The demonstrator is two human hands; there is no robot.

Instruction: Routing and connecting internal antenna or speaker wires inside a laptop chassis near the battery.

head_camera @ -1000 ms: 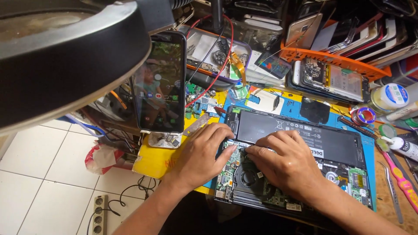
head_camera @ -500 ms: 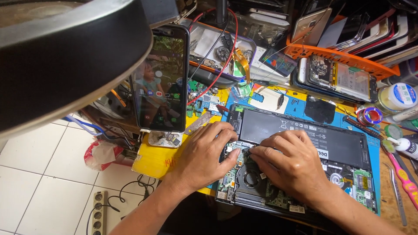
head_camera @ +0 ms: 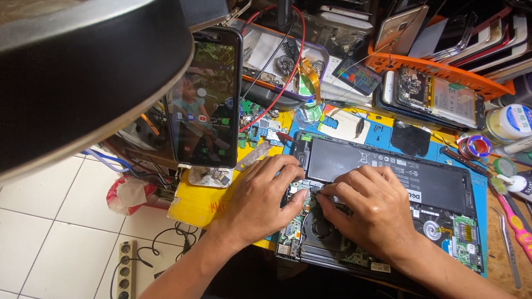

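Note:
An opened laptop (head_camera: 421, 188) lies bottom-up on a blue work mat (head_camera: 388, 128), with its long black battery, green circuit boards and a round fan exposed. My left hand (head_camera: 266, 196) rests on the laptop's left edge, fingers curled onto the board near the fan. My right hand (head_camera: 371, 207) lies over the middle of the board, fingertips pressed close to the left hand's fingertips just above the fan (head_camera: 324, 235). Whatever sits under the fingertips is hidden. Neither hand visibly holds a tool.
A phone (head_camera: 205, 97) stands upright on a stand at the left, screen lit. A large lamp shade (head_camera: 83, 66) fills the upper left. Orange trays (head_camera: 443, 69) with phones and parts crowd the back. Tweezers (head_camera: 507, 243), a pink brush and small jars lie right. A power strip (head_camera: 126, 268) lies on the tiled floor.
Both hands stay on the laptop board near the fan; the fingertips shifted only slightly. The view has moved a little.

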